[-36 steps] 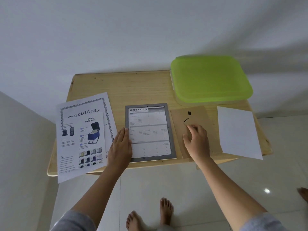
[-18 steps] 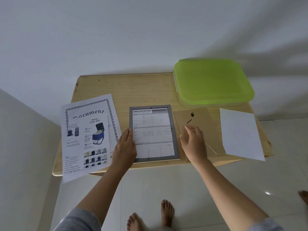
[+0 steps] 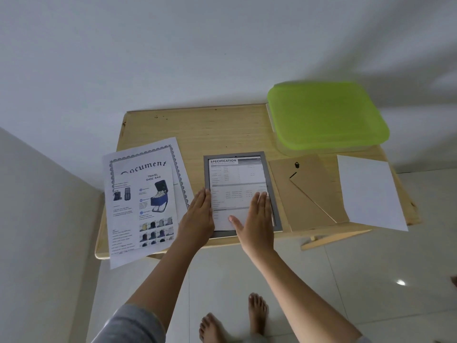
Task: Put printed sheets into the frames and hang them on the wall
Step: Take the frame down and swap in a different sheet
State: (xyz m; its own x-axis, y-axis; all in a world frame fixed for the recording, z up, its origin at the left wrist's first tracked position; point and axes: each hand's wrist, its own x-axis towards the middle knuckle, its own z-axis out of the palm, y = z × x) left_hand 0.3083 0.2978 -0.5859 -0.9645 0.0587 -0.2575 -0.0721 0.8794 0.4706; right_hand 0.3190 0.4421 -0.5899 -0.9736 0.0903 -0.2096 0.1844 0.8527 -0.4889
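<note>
Left hand and right hand lay flat, fingers straight, on the specification sheet in the grey frame at the desk's near edge; sheet's lower part hidden, print illegible.

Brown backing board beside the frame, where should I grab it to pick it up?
Pinch its near edge, coming from your side with the right hand. The backing board lies flat on the table, its near edge close to the table's front, so fingers can probably slip under there. The blank white sheet crowds its right side, the frame its left.
</note>
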